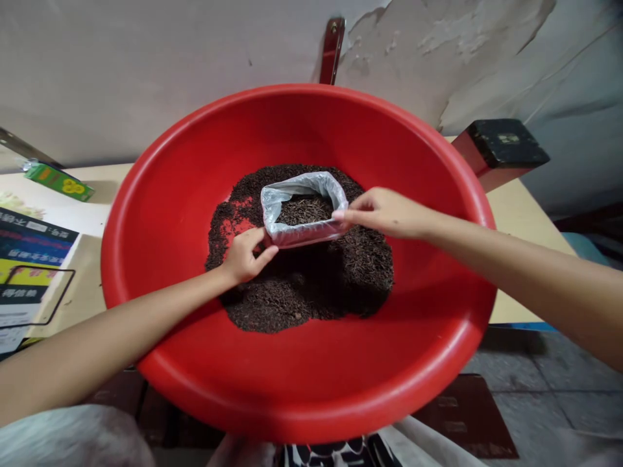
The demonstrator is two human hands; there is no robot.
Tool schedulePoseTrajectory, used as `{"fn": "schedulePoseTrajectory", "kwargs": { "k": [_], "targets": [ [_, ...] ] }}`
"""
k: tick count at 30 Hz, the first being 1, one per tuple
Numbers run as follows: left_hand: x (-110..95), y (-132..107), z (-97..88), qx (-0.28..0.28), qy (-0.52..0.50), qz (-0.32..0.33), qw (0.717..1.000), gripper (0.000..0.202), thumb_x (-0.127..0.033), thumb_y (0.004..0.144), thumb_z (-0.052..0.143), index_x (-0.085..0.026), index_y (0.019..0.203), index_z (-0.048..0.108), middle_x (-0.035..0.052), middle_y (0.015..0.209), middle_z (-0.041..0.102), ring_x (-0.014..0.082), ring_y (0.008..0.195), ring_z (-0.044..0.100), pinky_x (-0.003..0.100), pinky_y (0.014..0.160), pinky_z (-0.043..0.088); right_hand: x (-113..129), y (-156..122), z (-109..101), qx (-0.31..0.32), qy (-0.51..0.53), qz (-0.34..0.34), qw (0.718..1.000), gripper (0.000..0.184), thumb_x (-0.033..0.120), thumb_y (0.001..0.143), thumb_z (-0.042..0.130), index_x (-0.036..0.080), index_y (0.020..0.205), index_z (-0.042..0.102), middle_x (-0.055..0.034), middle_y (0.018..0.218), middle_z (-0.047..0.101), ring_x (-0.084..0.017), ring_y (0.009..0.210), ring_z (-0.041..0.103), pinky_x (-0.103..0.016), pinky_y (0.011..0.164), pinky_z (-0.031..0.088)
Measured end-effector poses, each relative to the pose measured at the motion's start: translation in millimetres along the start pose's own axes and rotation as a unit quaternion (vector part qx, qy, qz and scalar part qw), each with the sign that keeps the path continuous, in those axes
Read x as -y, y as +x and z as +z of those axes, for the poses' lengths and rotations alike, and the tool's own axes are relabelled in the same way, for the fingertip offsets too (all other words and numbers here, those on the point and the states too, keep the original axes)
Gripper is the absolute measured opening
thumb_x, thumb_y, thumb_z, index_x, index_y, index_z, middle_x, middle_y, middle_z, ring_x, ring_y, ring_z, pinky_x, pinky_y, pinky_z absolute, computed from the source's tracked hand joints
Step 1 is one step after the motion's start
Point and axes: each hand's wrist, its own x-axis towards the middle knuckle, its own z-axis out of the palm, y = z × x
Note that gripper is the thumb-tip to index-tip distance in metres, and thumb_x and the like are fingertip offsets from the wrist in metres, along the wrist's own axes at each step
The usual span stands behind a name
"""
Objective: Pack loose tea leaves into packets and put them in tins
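A clear plastic bag, its mouth spread wide, is held over a big red basin. Inside the bag lie dark, dry bits that look like loose tea leaves. More of the same dark leaves form a heap on the basin floor around and below the bag. My left hand is closed at the bag's lower left corner, thumb and fingers against the plastic. At the right end, my right hand pinches the bag's rim. The underside of the bag is lost in shadow.
The basin rests on a light tabletop against a peeling wall. A dark red box with a black top stands at the right. On the left lie a small green box and a printed sheet.
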Motion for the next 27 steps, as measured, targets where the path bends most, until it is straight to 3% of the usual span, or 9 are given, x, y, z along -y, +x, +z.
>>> {"fn": "schedulePoseTrajectory", "kwargs": {
  "k": [3, 5, 8, 12, 15, 17, 21, 25, 27],
  "targets": [
    [-9, 5, 2.7, -0.004, -0.104, -0.113, 0.988, 0.058, -0.070, 0.080, 0.030, -0.017, 0.073, 0.054, 0.0035, 0.065, 0.059, 0.0172, 0.063, 0.055, 0.029, 0.062, 0.043, 18, 6, -17, -0.226, -0.096, -0.009, 0.969, 0.043, 0.055, 0.073, 0.060, 0.013, 0.083, 0.064, -0.0090, 0.081, 0.058, -0.017, 0.077, 0.054, -0.030, 0.070, 0.042],
    [-12, 10, 4.0, 0.010, -0.180, -0.160, 0.971, 0.068, -0.077, 0.077, 0.018, -0.019, 0.067, 0.051, 0.0043, 0.063, 0.056, 0.0189, 0.066, 0.054, 0.031, 0.064, 0.044, 31, 16, -18, -0.282, -0.138, -0.084, 0.946, 0.047, 0.045, 0.071, 0.068, 0.010, 0.101, 0.060, -0.0139, 0.104, 0.054, -0.020, 0.096, 0.052, -0.030, 0.085, 0.042],
    [-16, 21, 0.1, -0.020, -0.196, -0.238, 0.951, 0.061, -0.075, 0.078, 0.017, -0.021, 0.059, 0.040, 0.0025, 0.057, 0.046, 0.0177, 0.064, 0.049, 0.031, 0.063, 0.042, 46, 39, -3, -0.207, -0.238, -0.164, 0.935, 0.052, 0.029, 0.068, 0.073, 0.010, 0.113, 0.055, -0.0141, 0.117, 0.050, -0.024, 0.109, 0.048, -0.034, 0.094, 0.038],
    [-29, 47, -17.7, -0.087, -0.054, -0.241, 0.965, 0.037, -0.054, 0.072, 0.053, -0.021, 0.068, 0.034, -0.0022, 0.061, 0.041, 0.0133, 0.059, 0.042, 0.028, 0.061, 0.038, 52, 63, 23, -0.116, -0.318, -0.099, 0.936, 0.033, 0.023, 0.081, 0.056, 0.011, 0.112, 0.057, -0.0151, 0.103, 0.060, -0.024, 0.093, 0.058, -0.035, 0.078, 0.045],
    [-38, 67, -29.9, -0.013, 0.041, -0.234, 0.971, 0.034, -0.028, 0.063, 0.065, -0.021, 0.084, 0.039, -0.0032, 0.063, 0.045, 0.0136, 0.056, 0.043, 0.029, 0.060, 0.039, 50, 67, 28, -0.092, -0.322, -0.074, 0.939, 0.027, 0.023, 0.086, 0.046, 0.012, 0.105, 0.060, -0.0154, 0.088, 0.064, -0.024, 0.082, 0.061, -0.034, 0.069, 0.044],
    [-42, 77, -33.6, 0.048, 0.101, -0.225, 0.968, 0.031, -0.015, 0.063, 0.059, -0.021, 0.089, 0.043, -0.0025, 0.060, 0.046, 0.0149, 0.054, 0.044, 0.030, 0.059, 0.039, 47, 66, 25, -0.093, -0.305, -0.062, 0.946, 0.023, 0.026, 0.085, 0.047, 0.014, 0.096, 0.063, -0.0143, 0.081, 0.064, -0.024, 0.076, 0.060, -0.033, 0.065, 0.042],
    [-42, 90, -34.8, 0.127, 0.170, -0.240, 0.947, 0.014, -0.011, 0.070, 0.045, -0.019, 0.079, 0.050, 0.0007, 0.058, 0.045, 0.0182, 0.054, 0.046, 0.031, 0.059, 0.037, 41, 61, 13, -0.062, -0.241, -0.023, 0.968, 0.015, 0.020, 0.079, 0.049, 0.019, 0.068, 0.061, -0.0066, 0.059, 0.055, -0.015, 0.055, 0.049, -0.029, 0.056, 0.036],
    [-36, 98, -41.3, 0.217, 0.071, -0.291, 0.929, 0.022, -0.010, 0.071, 0.043, -0.018, 0.050, 0.043, 0.0005, 0.050, 0.038, 0.0153, 0.048, 0.041, 0.030, 0.059, 0.034, 37, 61, 7, 0.014, -0.172, -0.025, 0.985, 0.027, 0.019, 0.076, 0.049, 0.019, 0.050, 0.045, -0.0006, 0.047, 0.041, -0.009, 0.046, 0.035, -0.027, 0.050, 0.031],
    [-35, 98, -45.6, 0.232, -0.037, -0.345, 0.909, 0.026, -0.014, 0.076, 0.043, -0.017, 0.051, 0.048, 0.0005, 0.050, 0.043, 0.0139, 0.048, 0.041, 0.029, 0.058, 0.034, 37, 63, 6, 0.041, -0.144, -0.018, 0.989, 0.034, 0.019, 0.076, 0.049, 0.018, 0.045, 0.038, 0.0005, 0.046, 0.037, -0.008, 0.046, 0.032, -0.026, 0.050, 0.030]
  ]
}}
